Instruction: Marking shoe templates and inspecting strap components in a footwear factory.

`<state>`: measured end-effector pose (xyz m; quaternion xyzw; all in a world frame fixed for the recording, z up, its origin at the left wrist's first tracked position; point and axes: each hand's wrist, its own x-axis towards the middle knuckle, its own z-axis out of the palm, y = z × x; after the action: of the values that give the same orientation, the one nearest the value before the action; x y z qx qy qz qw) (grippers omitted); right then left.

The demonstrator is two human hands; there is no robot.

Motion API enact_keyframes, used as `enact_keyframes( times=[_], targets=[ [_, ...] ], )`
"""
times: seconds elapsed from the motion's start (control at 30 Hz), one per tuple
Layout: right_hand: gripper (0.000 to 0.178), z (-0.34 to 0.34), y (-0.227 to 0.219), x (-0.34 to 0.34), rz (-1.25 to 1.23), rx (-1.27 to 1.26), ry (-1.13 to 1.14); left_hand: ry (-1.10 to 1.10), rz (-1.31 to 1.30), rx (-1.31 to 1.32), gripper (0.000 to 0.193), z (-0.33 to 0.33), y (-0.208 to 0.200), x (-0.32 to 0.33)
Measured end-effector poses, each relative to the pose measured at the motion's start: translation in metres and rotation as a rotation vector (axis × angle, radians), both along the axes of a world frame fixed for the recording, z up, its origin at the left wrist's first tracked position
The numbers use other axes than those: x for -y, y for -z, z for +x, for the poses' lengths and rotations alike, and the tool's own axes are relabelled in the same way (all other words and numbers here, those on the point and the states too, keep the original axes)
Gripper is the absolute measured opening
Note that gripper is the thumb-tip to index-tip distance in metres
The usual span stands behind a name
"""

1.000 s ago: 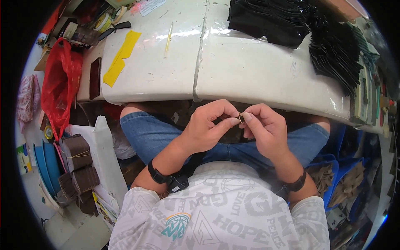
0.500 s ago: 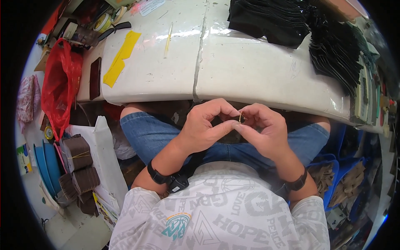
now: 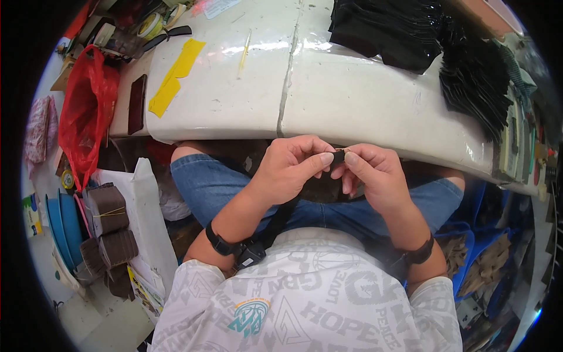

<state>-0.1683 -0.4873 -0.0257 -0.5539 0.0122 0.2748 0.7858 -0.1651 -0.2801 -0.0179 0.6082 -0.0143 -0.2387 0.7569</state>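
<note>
Just off the near edge of the white table [image 3: 223, 108], above my lap, my left hand [image 3: 291, 167] and my right hand [image 3: 375, 173] meet fingertip to fingertip. Between them is a small black piece [image 3: 338, 156], its exact kind too small to make out. My left thumb and forefinger pinch its left side. The right thumb and forefinger close at its other side, where a thin golden edge or strand shows. The right hand's lower fingers curl loosely beneath.
Glossy black sheets [image 3: 390, 32] lie stacked at the far right, beside another black stack [image 3: 476, 82]. On the left are a yellow cut piece [image 3: 176, 76], a dark phone [image 3: 137, 104], and a red plastic bag [image 3: 88, 111]. Blue bins [image 3: 469, 258] with brown pieces stand at lower right.
My hands have turned so that the small black piece now shows between the fingertips, where before a thin yellowish strand was seen. The view has shifted slightly.
</note>
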Motion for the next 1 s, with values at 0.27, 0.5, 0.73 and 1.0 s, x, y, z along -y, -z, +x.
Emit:
enact_keyframes(
  times=[0.27,0.5,0.73,1.0],
  targets=[
    [0.018,0.0,-0.007,-0.006,-0.122,0.192,0.097,-0.017,0.116,0.179,0.011,-0.001,-0.007,0.005],
    [0.017,-0.004,0.005,-0.004,-0.313,0.942,0.393,-0.096,-0.197,0.122,0.012,-0.001,-0.009,0.008],
    [0.021,0.005,-0.002,0.003,-0.464,1.321,0.309,0.025,-0.308,-0.083,0.013,0.004,-0.012,0.008],
    [0.036,-0.005,0.001,-0.004,-0.273,0.755,0.244,-0.154,-0.161,0.031,0.015,0.0,-0.01,0.008]
  ],
)
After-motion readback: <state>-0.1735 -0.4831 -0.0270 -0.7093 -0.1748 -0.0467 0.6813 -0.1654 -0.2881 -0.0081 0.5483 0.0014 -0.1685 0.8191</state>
